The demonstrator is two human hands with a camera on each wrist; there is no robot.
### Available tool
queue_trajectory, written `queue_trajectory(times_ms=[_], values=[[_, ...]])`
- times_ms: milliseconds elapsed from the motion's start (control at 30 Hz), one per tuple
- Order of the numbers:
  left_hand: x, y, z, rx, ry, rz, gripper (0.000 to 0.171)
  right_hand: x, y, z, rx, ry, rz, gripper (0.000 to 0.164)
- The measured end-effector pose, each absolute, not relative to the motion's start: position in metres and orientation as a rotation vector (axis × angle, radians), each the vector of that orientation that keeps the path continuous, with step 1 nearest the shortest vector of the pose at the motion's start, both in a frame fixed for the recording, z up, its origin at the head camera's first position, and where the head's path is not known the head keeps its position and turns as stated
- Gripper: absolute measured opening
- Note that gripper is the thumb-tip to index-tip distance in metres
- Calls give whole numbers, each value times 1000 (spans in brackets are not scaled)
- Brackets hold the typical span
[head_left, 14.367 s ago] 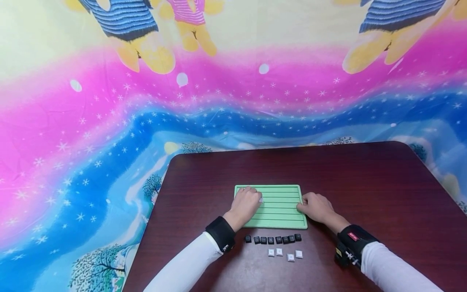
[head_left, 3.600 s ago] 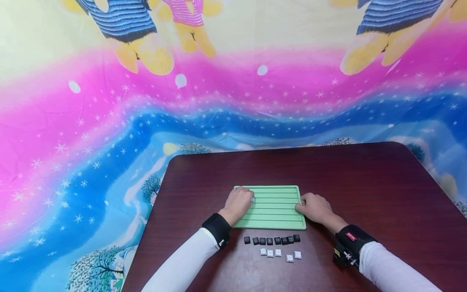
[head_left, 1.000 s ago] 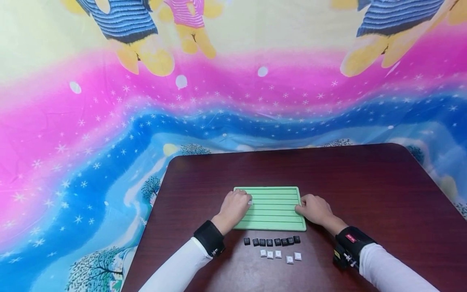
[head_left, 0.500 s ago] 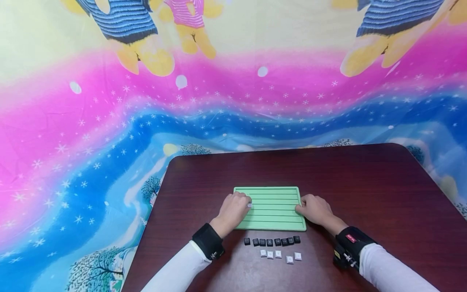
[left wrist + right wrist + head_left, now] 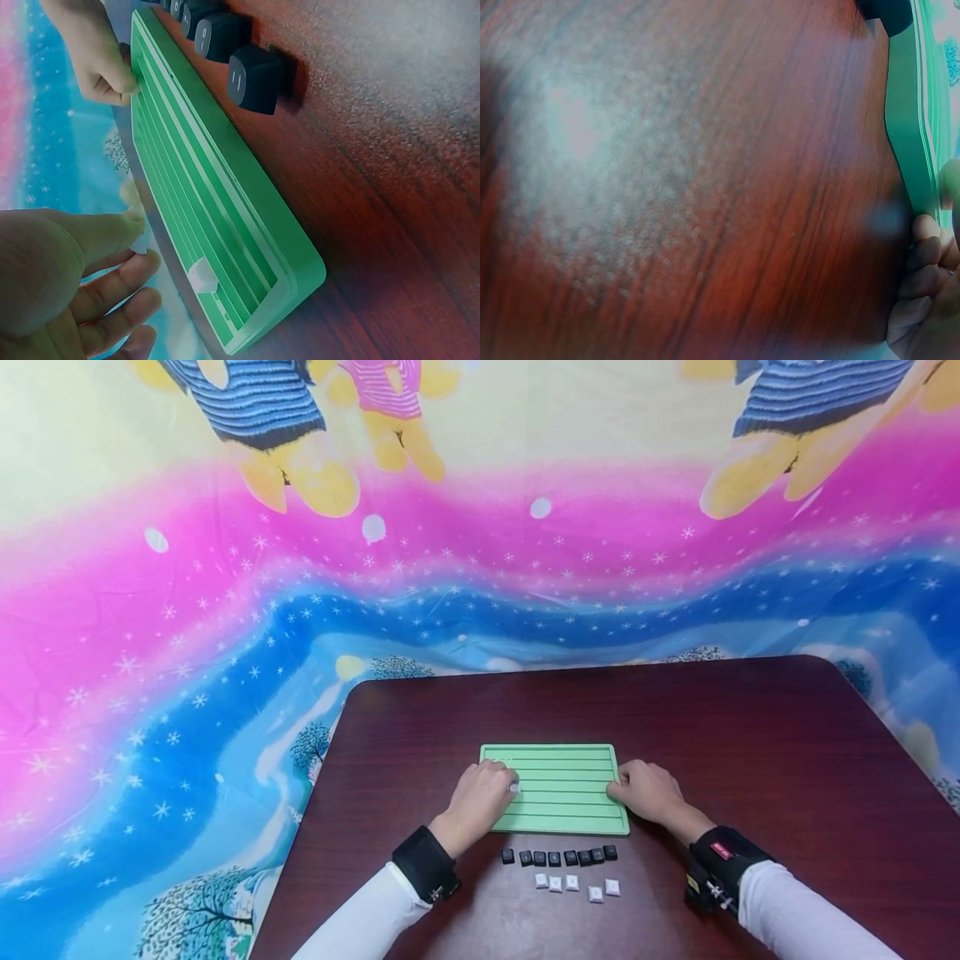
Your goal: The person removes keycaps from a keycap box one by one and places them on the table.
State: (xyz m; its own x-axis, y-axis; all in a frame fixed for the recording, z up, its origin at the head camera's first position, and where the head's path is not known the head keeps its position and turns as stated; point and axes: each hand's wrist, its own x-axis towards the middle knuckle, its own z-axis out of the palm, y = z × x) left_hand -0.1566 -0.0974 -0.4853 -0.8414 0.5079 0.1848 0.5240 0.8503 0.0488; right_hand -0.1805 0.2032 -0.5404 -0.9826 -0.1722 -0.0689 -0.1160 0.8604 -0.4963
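Observation:
My left hand (image 5: 480,797) is over the left side of a green grooved tray (image 5: 570,785), pinching a small white keycap (image 5: 514,787) between thumb and forefinger. In the left wrist view, only an edge of that keycap (image 5: 141,241) shows between the fingertips. A second white keycap (image 5: 202,276) sits in a groove near the tray's left end; my hand hides it in the head view. My right hand (image 5: 651,789) grips the tray's right edge, thumb on the rim. The right wrist view shows its curled fingers (image 5: 922,262) below the tray's corner.
In front of the tray, several black keycaps (image 5: 554,857) form a row on the dark red-brown table (image 5: 720,718). Closer to me lie several white keycaps (image 5: 572,882), loosely spaced. A printed cloth (image 5: 480,560) hangs behind the table.
My left hand has shifted slightly toward me over the tray, still pinching the white keycap. Compared with the oldest frame, one more white keycap lies at the left of the white group. Right hand keeps its grip.

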Motion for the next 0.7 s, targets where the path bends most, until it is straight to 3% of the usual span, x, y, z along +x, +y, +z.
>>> queue_trajectory(times_ms=[700], values=[[-140, -102, -479, -845, -2846, -202, 10, -181, 203, -542, -235, 2925, -769, 42]])
